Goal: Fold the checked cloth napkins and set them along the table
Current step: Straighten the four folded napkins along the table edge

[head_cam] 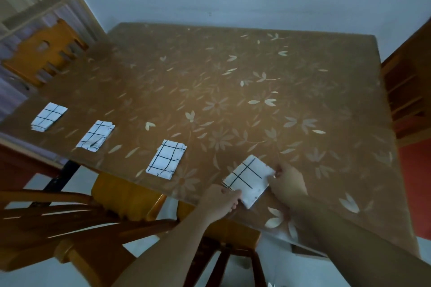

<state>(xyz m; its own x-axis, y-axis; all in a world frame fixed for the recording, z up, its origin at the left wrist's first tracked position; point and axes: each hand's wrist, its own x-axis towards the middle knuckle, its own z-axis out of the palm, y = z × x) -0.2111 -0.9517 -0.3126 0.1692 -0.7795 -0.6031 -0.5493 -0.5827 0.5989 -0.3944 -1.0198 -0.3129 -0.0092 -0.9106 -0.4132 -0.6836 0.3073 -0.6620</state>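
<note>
Several folded white napkins with black checks lie in a row along the near-left edge of the table (233, 91). The nearest napkin (249, 180) lies flat between my hands. My left hand (219, 202) pinches its near corner. My right hand (288, 182) pinches its right edge. To the left lie three more folded napkins: one (166, 159) in the middle, another (96, 135) farther left, and the last (49, 116) near the far-left corner.
The table has a brown floral cover under glass. Wooden chairs stand at the near edge (126, 196), at the far left (44, 53) and at the right (408, 91). A pale wall runs behind the table.
</note>
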